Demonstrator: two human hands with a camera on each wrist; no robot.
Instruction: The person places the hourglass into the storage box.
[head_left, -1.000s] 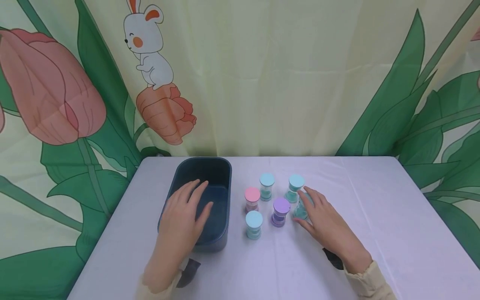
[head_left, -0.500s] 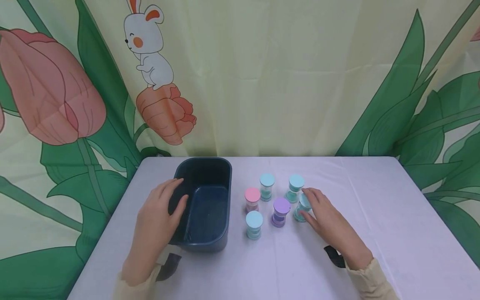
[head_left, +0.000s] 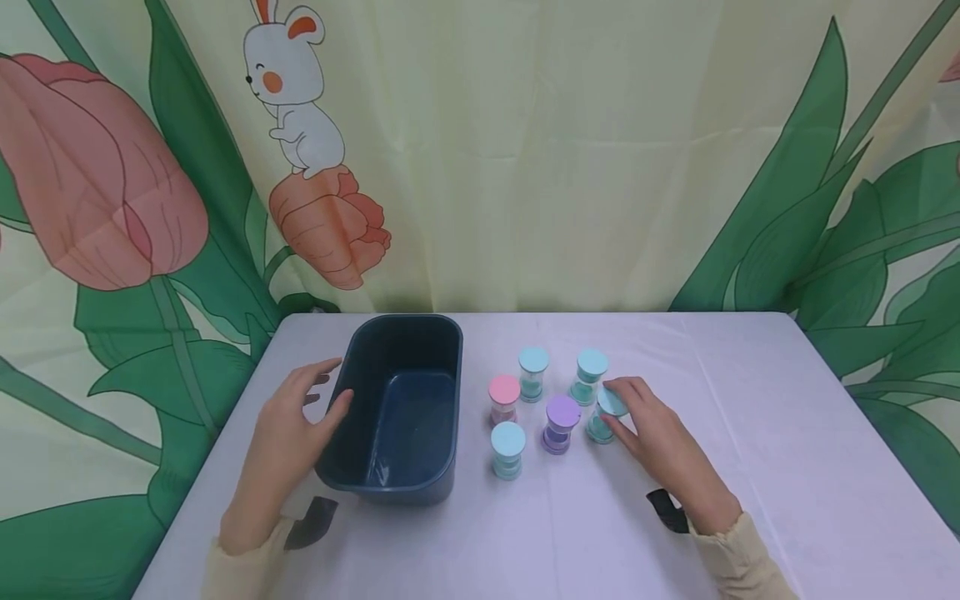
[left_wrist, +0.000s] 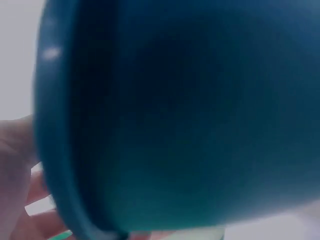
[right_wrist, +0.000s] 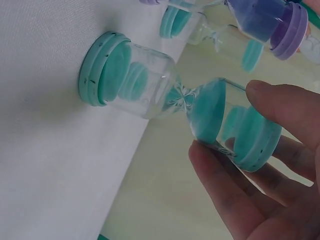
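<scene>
A teal sand timer (head_left: 600, 428) stands upright on the table, its base on the white cloth. My right hand (head_left: 660, 437) pinches its upper end between thumb and fingers; the right wrist view shows the fingertips (right_wrist: 200, 152) against the upper glass of that teal sand timer (right_wrist: 145, 82). At the left side of a dark blue bin (head_left: 416, 433), my left hand (head_left: 281, 442) is spread with loosely bent fingers, thumb tip at the rim. The bin wall (left_wrist: 200, 115) fills most of the left wrist view and hides part of that hand.
Close to the held timer stand a purple sand timer (head_left: 558, 423), a pink one (head_left: 504, 398) and several light blue-topped ones, such as the front sand timer (head_left: 507, 450). A printed curtain (head_left: 570, 167) hangs behind the table (head_left: 750, 400).
My left hand has moved left, from over the bin to its outer left side. The right hand has closed its thumb and fingers on the teal sand timer's top.
</scene>
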